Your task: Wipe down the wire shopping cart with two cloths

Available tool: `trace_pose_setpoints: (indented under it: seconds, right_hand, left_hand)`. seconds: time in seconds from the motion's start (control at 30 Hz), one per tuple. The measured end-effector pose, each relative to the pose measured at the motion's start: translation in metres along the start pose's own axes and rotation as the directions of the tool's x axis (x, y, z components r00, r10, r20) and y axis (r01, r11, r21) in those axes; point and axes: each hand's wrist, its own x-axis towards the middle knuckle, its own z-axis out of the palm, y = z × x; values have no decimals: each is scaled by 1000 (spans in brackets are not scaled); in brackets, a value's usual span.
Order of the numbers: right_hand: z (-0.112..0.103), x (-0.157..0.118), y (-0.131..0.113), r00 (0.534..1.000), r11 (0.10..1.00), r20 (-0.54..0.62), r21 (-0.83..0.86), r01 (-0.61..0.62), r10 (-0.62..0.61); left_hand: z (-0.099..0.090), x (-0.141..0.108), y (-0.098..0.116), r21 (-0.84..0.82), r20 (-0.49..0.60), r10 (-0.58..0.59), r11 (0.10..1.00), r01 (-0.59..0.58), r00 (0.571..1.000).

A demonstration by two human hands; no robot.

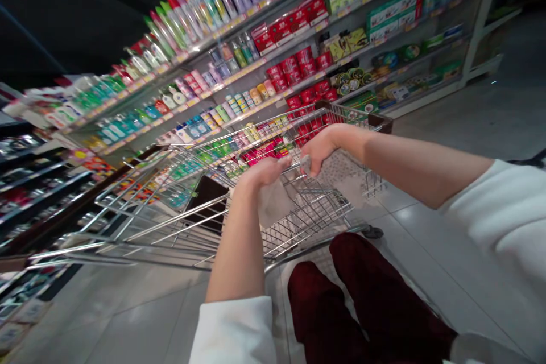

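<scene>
A wire shopping cart stands crosswise in front of me, tilted in the view. Both my hands reach over its near side. My left hand is closed on a thin, whitish translucent bag that hangs inside the cart. Beside it, my right hand pinches the top of a pale speckled bag, also over the basket. The two hands are close together but apart. What the bags contain is blurred. A dark flat panel sits at the cart's left part.
Store shelves full of bottles, tubs and boxes run behind the cart. Another shelf unit stands at the far left. My dark red trousered legs are close to the cart's near side, above the tiled floor.
</scene>
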Motion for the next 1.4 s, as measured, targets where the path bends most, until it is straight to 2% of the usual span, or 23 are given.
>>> trace_pose_setpoints:
  seconds: [0.07, 0.13, 0.3, 0.63, 0.73, 0.93, 1.4]
  right_hand:
    - [1, 12, -14, 1000, 998, 13, -54, -9, 10]
    - [1, 17, -18, 1000, 998, 24, -57, -1, 2]
    - [1, 21, -7, 995, 996, 53, 25, 86, -87]
    - [-1, 29, 14, 982, 964, 86, 224, 145, -168]
    - [-1, 29, 18, 982, 959, 55, 233, 163, -181]
    - [-1, 27, 19, 980, 955, 38, 234, 180, -195]
    - [0, 24, 17, 984, 957, 25, 239, 166, -177]
  left_hand:
    - [1, 6, 6, 11, 12, 39, 999, -39, 999]
    - [1, 8, 6, 33, 9, 70, 997, -71, 997]
    - [1, 4, 0, 39, -8, 52, 998, -52, 999]
    - [5, 6, -5, 140, -34, 99, 986, -93, 994]
    - [6, 7, -5, 153, -30, 108, 983, -102, 994]
    - [6, 6, -3, 106, -57, 55, 993, -48, 997]
    - [4, 2, 0, 60, -58, 83, 995, -79, 995]
